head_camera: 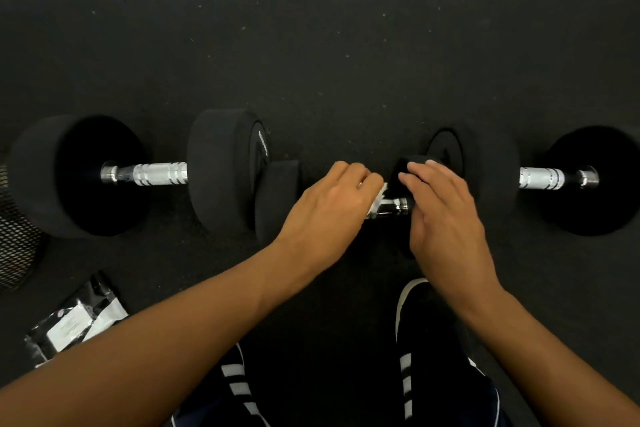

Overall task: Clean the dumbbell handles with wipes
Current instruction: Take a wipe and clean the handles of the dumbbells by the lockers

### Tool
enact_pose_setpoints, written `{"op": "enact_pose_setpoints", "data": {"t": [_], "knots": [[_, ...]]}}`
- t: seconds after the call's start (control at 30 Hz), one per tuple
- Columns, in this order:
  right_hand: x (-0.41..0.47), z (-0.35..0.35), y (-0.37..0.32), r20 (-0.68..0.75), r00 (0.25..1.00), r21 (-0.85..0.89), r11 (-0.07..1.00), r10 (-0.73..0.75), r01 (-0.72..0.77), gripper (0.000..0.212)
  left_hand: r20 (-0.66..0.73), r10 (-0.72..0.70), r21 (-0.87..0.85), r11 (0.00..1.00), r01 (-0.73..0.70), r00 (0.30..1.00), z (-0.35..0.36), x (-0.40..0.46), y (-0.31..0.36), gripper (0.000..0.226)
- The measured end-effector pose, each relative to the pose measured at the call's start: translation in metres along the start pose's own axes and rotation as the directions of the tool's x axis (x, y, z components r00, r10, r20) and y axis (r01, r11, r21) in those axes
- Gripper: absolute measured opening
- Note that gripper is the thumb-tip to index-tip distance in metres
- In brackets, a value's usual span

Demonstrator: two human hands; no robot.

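Centrally on the floor (311, 55), the left hand (329, 204) grips a wipe (378, 199) around the small dumbbell's handle (393, 207). The right hand (443, 215) rests flat, fingers straight, on its right weight (403, 166).

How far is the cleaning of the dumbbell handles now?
Done: cannot be judged from this view. In hand: the left hand presses a white wipe on the small black dumbbell's chrome handle, while the right hand steadies its end. Possibly left: the large left dumbbell's handle and the large right dumbbell's handle, both untouched now.
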State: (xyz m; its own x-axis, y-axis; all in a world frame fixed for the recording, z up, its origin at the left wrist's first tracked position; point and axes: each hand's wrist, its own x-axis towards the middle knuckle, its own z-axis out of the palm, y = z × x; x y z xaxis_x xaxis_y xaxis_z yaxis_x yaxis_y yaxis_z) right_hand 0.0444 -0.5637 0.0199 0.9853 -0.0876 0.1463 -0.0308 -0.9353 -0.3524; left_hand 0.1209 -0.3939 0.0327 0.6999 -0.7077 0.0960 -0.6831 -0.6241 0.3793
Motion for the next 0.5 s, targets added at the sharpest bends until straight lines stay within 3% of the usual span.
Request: {"op": "enact_pose_setpoints", "data": {"t": [0.17,0.23,0.33,0.4,0.5], "knots": [[-0.001,0.006,0.004,-0.056,0.998,0.012,1.0,-0.013,0.013,0.043,0.262,-0.017,0.143,0.989,-0.022,0.965,0.017,0.003,0.008,0.046],[-0.001,0.01,0.005,-0.087,0.996,0.013,0.999,-0.03,0.031,0.044,0.267,-0.043,0.142,0.99,0.004,0.963,0.023,0.002,0.007,0.039],[-0.002,0.015,0.009,-0.129,0.989,0.01,0.998,-0.066,0.068,0.042,0.249,-0.191,-0.07,0.974,0.215,0.949,0.021,0.013,0.0,0.032],[-0.002,0.016,0.011,-0.145,0.987,0.009,0.997,-0.073,0.076,0.042,0.345,-0.334,-0.201,0.887,0.417,0.877,0.017,0.025,-0.003,0.045],[-0.002,0.018,0.011,-0.169,0.983,0.01,0.997,-0.07,0.072,0.041,0.511,-0.443,-0.138,0.803,0.579,0.736,0.018,0.046,-0.003,0.034]]}}
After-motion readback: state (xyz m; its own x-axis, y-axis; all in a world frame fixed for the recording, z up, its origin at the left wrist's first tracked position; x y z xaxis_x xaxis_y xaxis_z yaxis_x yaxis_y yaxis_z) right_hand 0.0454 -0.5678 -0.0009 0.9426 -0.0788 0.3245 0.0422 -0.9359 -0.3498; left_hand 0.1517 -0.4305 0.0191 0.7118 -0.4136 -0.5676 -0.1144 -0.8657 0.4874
